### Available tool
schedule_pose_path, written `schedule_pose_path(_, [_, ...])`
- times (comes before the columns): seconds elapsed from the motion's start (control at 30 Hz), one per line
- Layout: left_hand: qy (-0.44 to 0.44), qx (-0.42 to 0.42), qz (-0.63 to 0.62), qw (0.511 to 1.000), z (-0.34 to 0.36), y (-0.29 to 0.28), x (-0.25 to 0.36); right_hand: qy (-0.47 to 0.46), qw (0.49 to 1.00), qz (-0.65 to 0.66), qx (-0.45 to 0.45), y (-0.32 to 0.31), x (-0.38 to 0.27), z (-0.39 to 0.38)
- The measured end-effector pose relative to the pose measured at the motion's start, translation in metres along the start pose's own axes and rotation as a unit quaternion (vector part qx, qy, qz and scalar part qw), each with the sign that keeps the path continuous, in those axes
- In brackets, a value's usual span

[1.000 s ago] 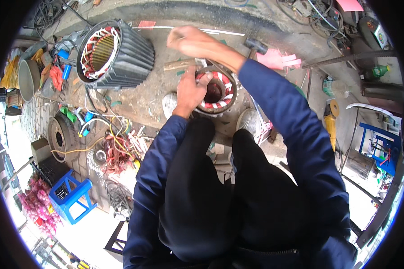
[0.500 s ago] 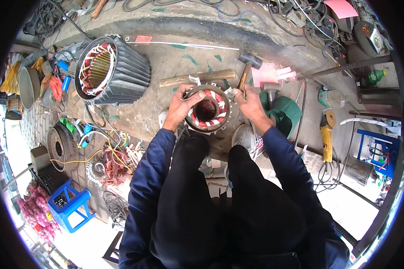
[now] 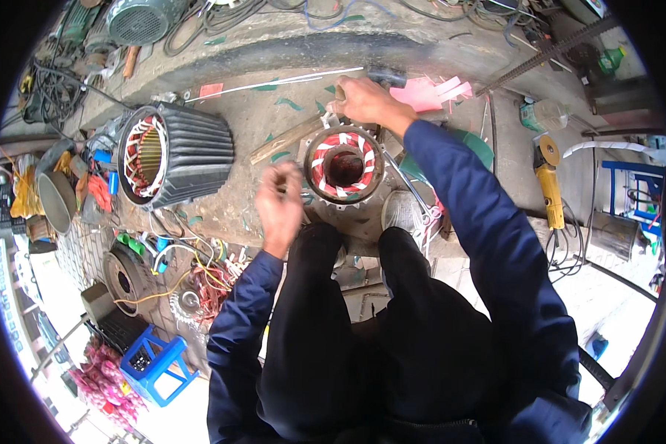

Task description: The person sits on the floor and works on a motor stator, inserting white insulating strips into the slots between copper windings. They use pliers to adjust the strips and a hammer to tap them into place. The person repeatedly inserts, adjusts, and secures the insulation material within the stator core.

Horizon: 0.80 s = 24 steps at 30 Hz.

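Observation:
A small round motor stator [image 3: 379,166] with red windings bound in white tape stands upright at my knees, its bore facing up. My left hand [image 3: 280,211] is just left of it, apart from its rim; motion smears the curled fingers. Beyond the stator's far rim, my right hand [image 3: 371,102] has its fingers bent together above a pale lug; what they hold, if anything, is hidden. A hammer head [image 3: 386,76] lies behind that hand, which hides its handle. A wooden stick [image 3: 285,142] lies on the concrete to the left of the lug.
A large finned motor housing [image 3: 197,154] with windings lies on its side at the left. Pink paper [image 3: 422,94] and a green curved piece [image 3: 475,148] are at the right, with a yellow angle grinder [image 3: 550,194] farther out. A blue stool [image 3: 155,366] stands lower left.
My left hand has let go of the stator and moved away to its left. My right hand has reached forward and left, past the far rim. The view has shifted slightly.

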<state>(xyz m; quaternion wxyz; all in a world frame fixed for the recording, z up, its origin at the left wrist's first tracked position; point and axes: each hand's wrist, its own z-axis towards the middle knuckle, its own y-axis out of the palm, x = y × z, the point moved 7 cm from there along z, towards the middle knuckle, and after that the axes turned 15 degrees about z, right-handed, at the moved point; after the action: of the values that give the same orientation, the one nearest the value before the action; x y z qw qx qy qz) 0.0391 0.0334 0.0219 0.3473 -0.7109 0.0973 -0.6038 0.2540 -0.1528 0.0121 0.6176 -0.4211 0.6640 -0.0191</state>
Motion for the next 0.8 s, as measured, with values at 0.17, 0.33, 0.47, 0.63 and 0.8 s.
schedule_pose_path(0.17, [0.012, -0.103, 0.060, 0.993, 0.088, 0.015, 0.013, 0.081, 0.978, 0.084, 0.173, -0.014, 0.034, -0.088])
schedule_pose_path(0.33, [-0.096, -0.308, -0.039, 0.946, 0.085, 0.054, -0.007, 0.108, 0.966, 0.169, 0.165, 0.017, 0.067, -0.120])
schedule_pose_path(0.47, [-0.157, -0.390, -0.096, 0.902, 0.051, 0.060, -0.030, 0.072, 0.971, 0.187, 0.132, 0.029, 0.064, -0.102])
schedule_pose_path(0.63, [-0.302, -0.196, -0.290, 0.887, -0.019, 0.056, -0.071, 0.023, 0.995, 0.092, -0.030, 0.058, 0.027, -0.047])
schedule_pose_path(0.8, [-0.215, -0.047, -0.172, 0.960, -0.025, 0.028, -0.061, 0.076, 0.991, 0.097, 0.048, 0.024, 0.002, -0.039])
